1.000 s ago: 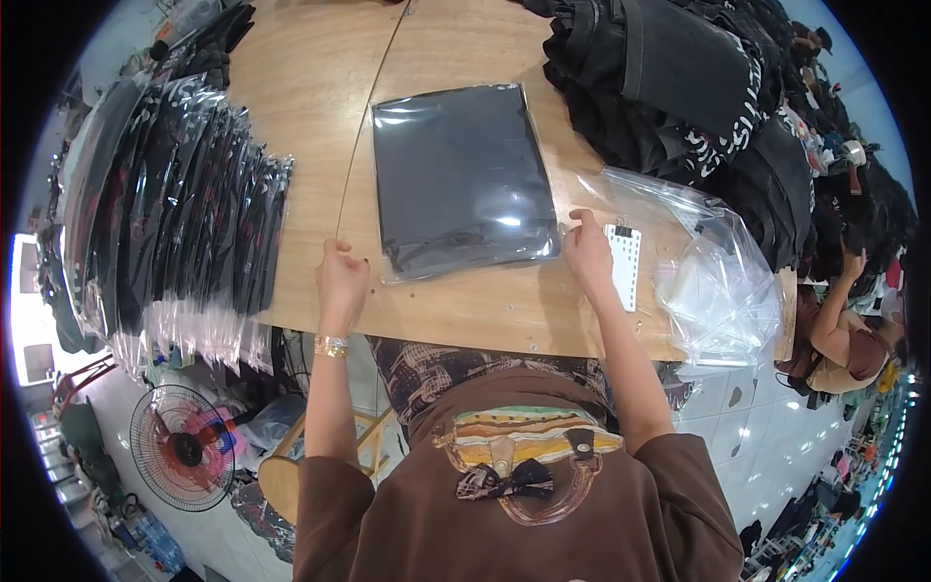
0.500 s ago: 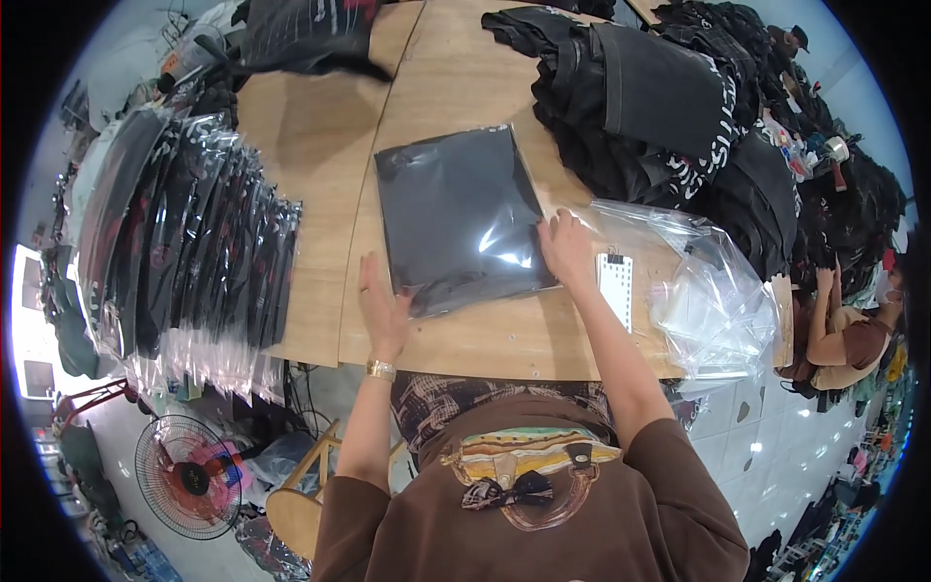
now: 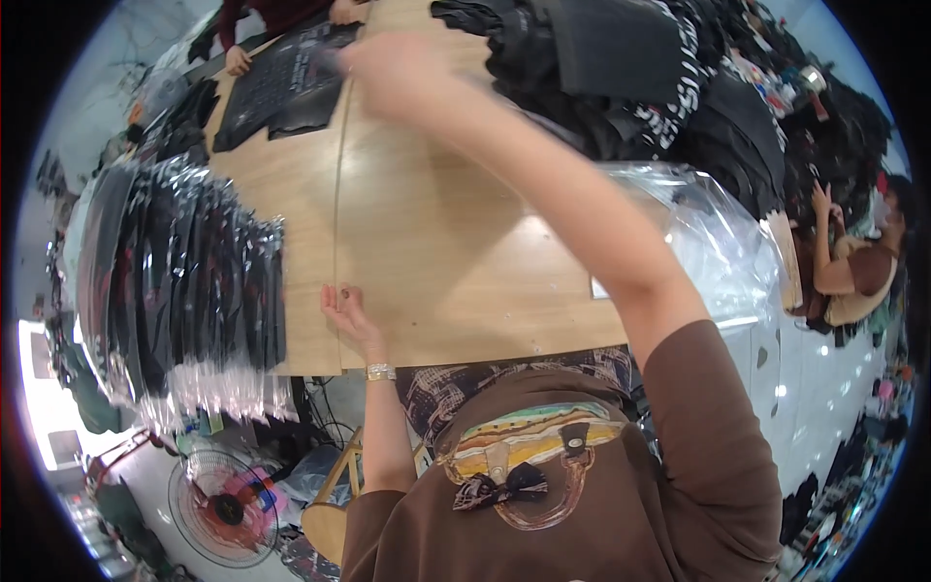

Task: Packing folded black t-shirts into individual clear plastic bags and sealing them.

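My right hand [image 3: 393,78] is stretched across to the far side of the table, smeared by motion. Its fingertips are at the right edge of a black garment [image 3: 281,82] with a grey print; whether they grip it I cannot make out. My left hand [image 3: 349,312] rests near the table's front, palm turned up and fingers loosely bent, with nothing in it. To its left stands a row of black garments in clear bags [image 3: 184,272]. Another person's hand [image 3: 238,61] touches the printed garment's left side, and that person's other hand [image 3: 346,11] is beyond it.
Folded black garments [image 3: 621,58] are heaped at the far right of the wooden table [image 3: 436,242]. Clear plastic bags [image 3: 727,252] lie at the right, partly behind my forearm. A fan [image 3: 223,506] and a stool [image 3: 330,524] stand below left. Another person [image 3: 858,252] works at far right.
The bagged black garment has gone from the table's middle. My right hand has swung far left and forward; my left hand has moved slightly left and turned up. The printed garment now lies flatter.
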Motion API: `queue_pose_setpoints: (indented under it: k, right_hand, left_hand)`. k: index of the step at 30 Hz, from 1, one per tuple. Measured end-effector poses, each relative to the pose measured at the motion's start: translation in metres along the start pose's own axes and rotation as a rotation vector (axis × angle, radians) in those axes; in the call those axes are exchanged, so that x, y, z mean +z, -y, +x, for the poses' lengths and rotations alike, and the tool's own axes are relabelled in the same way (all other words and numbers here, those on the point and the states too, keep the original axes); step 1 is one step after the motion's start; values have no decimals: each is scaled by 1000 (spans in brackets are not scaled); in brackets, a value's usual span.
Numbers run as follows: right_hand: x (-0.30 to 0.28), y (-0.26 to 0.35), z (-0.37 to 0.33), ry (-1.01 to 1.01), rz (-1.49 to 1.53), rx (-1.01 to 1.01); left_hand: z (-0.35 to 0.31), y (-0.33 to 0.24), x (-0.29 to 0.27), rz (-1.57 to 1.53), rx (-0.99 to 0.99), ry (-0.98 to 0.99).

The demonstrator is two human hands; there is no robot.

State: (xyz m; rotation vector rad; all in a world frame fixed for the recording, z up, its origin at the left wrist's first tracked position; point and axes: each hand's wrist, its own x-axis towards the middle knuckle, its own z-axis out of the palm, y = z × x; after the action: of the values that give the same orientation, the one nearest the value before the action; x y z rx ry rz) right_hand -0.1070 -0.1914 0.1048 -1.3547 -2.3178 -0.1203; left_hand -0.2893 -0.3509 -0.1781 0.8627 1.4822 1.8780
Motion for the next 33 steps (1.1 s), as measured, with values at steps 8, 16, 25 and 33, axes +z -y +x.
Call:
queue_pose_setpoints:
  k: [8, 16, 25, 33]
  right_hand:
    - [96, 77, -185, 2, 201, -156]
    - [47, -14, -347, 441, 411, 418]
    - [62, -105, -398, -25, 54, 1067]
    - [77, -85, -382, -215, 427, 1155]
  left_hand:
    - [-3, -6, 4, -123, 36, -33]
    - [-18, -35, 49, 309, 270, -45]
    - [-131, -40, 173, 245, -350, 1132]
    - [-170, -31, 205, 95, -909, 1147]
